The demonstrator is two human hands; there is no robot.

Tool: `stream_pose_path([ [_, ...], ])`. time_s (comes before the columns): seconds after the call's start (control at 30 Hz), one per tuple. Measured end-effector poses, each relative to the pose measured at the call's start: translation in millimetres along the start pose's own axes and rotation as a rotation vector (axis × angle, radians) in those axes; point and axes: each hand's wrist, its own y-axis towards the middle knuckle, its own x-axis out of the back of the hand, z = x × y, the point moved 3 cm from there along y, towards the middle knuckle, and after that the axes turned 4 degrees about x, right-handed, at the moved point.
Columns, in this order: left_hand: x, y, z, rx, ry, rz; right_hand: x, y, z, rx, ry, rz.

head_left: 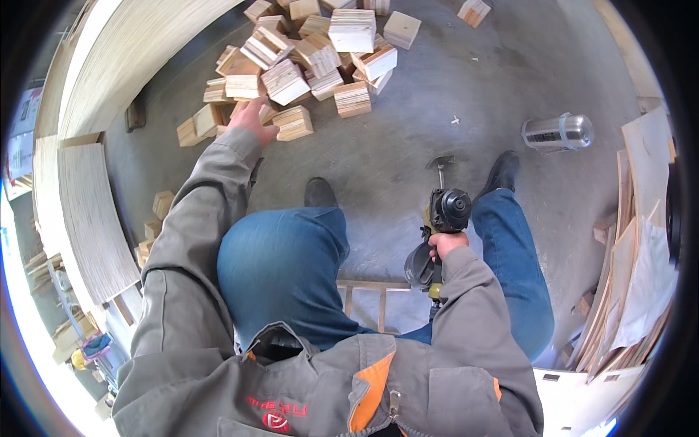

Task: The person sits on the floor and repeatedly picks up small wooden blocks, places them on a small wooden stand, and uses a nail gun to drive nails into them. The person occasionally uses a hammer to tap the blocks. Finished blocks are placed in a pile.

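My left hand (253,121) reaches to the near edge of a pile of plywood blocks. Its thumb and fingers are spread, touching or just over a wooden block (243,86); the exact contact is hidden. Just right of the thumb lies another striped block (294,123). My right hand (447,243) is closed round the handle of a nail gun (451,209), a black and yellow-green tool with a round magazine. The tool stands between my legs, its narrow metal end pointing away from me.
More blocks (352,31) are heaped at the far side, with a lone block (474,12) farther right. A steel flask (559,132) lies on its side beyond my right foot. Plywood sheets (91,218) stand at left, and thin boards (619,269) lean at right.
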Motion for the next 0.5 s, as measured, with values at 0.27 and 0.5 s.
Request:
stream_pose_path([
  [0.27, -25.9, 48.6, -13.0, -0.047, 0.074, -0.099, -3.6, -6.2, 6.8, -0.032, -0.024, -0.004],
  [0.5, -19.1, 88.9, -40.3, 0.11, 0.244, 0.037, 0.4, -4.2, 5.7, -0.058, 0.0, -0.021],
])
